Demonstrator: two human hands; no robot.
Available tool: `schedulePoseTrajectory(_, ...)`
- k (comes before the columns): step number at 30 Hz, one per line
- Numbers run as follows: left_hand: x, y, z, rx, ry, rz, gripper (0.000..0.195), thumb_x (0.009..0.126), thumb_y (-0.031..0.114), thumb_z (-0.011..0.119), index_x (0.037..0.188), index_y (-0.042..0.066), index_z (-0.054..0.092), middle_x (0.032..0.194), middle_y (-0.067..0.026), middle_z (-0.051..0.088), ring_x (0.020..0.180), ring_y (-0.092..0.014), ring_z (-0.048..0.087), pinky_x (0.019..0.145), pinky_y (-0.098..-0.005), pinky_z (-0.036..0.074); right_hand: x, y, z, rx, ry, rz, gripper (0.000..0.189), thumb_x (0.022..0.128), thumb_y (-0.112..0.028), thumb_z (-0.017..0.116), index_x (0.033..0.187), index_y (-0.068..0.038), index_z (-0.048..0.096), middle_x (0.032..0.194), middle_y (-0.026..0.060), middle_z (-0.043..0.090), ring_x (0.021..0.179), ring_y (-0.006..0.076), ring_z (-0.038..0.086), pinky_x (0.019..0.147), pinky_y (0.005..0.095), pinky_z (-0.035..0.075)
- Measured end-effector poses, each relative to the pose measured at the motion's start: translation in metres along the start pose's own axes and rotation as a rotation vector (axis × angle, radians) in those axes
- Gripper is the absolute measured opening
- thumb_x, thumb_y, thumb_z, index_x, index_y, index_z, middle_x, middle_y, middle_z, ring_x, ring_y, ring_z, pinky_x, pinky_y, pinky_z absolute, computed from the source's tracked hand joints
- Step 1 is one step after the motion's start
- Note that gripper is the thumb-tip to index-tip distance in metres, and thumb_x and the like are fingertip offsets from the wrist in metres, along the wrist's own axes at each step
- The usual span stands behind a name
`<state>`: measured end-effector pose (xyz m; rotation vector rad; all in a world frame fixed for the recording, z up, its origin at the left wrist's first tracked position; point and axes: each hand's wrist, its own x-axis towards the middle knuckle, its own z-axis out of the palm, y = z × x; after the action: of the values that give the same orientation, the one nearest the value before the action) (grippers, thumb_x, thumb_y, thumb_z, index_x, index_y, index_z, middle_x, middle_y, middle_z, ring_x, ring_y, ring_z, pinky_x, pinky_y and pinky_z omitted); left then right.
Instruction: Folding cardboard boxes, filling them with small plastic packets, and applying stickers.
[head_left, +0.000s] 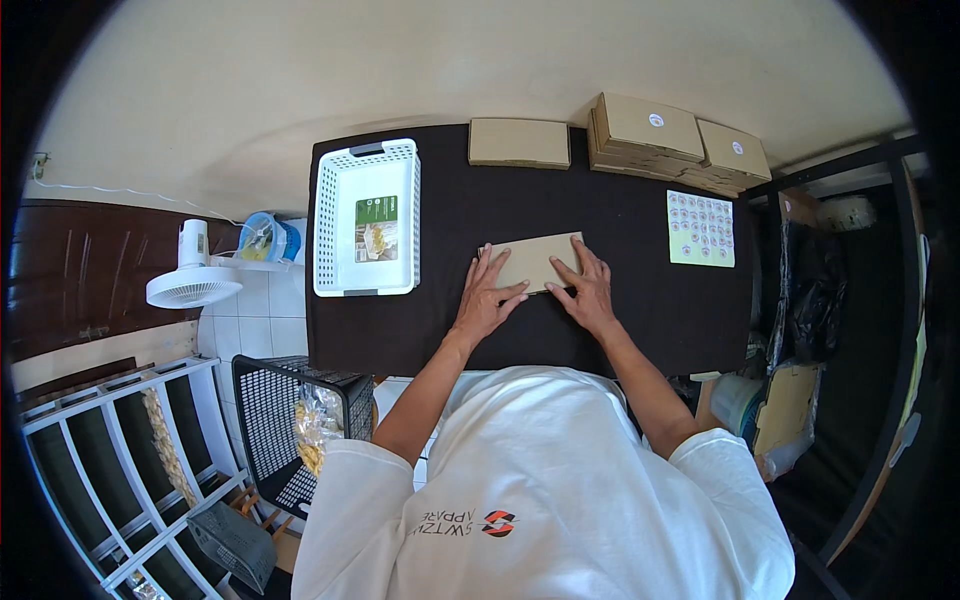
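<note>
A flat brown cardboard box (538, 261) lies slightly tilted on the black-covered table (375, 330) in front of me. My left hand (487, 292) rests on its left end, fingers spread, thumb at the near edge. On the right end lies my right hand (583, 285), also spread, with fingertips on the top and by the far right corner. Both hands touch the box, and it seems closed. Part of its sides is hidden under my fingers. To the right is a sheet of round stickers (701, 229), several of its places bare.
A white plastic basket (321, 225) with a label inside stands at the left. Along the wall lie a cardboard box (519, 142) and stacked boxes with round stickers (651, 127). A white fan (193, 285) and a black crate (277, 427) are left of the table.
</note>
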<state>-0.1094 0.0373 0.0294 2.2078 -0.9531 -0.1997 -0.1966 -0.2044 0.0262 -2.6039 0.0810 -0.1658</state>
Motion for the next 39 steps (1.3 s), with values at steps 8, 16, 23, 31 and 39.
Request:
schedulePoseTrajectory(8,-0.005,0.017,0.018,-0.053,0.280,-0.254,0.045,0.088,0.015,0.082,0.131,0.009,0.073,0.153,-0.0218,0.050,0.148,-0.045,0.038,0.122,-0.0573,0.032,0.003,-0.008,0.002,0.137,0.056,0.340,0.093,0.085,-0.041,0.085,0.158,-0.001,0.043,0.160,0.0250,0.042,0.145,0.0433,0.043,0.118,0.0571,0.032)
schedulePoseTrajectory(16,-0.013,0.011,0.026,-0.126,0.178,-0.680,0.077,0.092,0.015,0.079,0.155,-0.003,0.039,0.135,-0.0249,0.056,0.131,-0.043,0.053,0.113,-0.0491,0.043,0.015,-0.013,0.003,0.201,-0.066,0.655,0.081,0.086,-0.029,0.086,0.150,0.006,0.051,0.147,0.0240,0.053,0.135,0.0393,0.053,0.114,0.0466,0.043)
schedulePoseTrajectory(23,-0.003,0.047,0.006,-0.797,0.361,-0.814,0.071,0.101,0.015,0.069,0.161,0.002,0.035,0.141,-0.0263,0.058,0.127,-0.041,0.061,0.112,-0.0476,0.047,-0.015,-0.023,0.019,0.528,0.309,0.570,0.056,0.095,-0.017,0.078,0.145,0.002,0.061,0.130,0.0158,0.059,0.126,0.0281,0.060,0.110,0.0386,0.047)
schedulePoseTrajectory(31,0.022,0.012,0.000,-0.170,0.333,-0.550,0.070,0.102,0.013,0.065,0.161,-0.003,0.030,0.148,-0.0278,0.042,0.134,-0.045,0.051,0.116,-0.0493,0.043,0.010,-0.019,0.021,0.500,0.227,0.637,0.057,0.098,-0.018,0.074,0.149,0.001,0.058,0.132,0.0161,0.058,0.125,0.0296,0.060,0.111,0.0392,0.047)
schedulePoseTrajectory(39,0.159,-0.036,-0.043,-0.200,0.535,-0.323,0.060,0.097,0.009,0.070,0.152,0.005,0.047,0.142,-0.0240,0.048,0.134,-0.042,0.050,0.116,-0.0454,0.041,0.171,-0.004,-0.002,0.472,0.496,0.505,0.048,0.096,-0.023,0.073,0.136,0.001,0.062,0.135,0.0220,0.061,0.126,0.0383,0.061,0.109,0.0442,0.047)
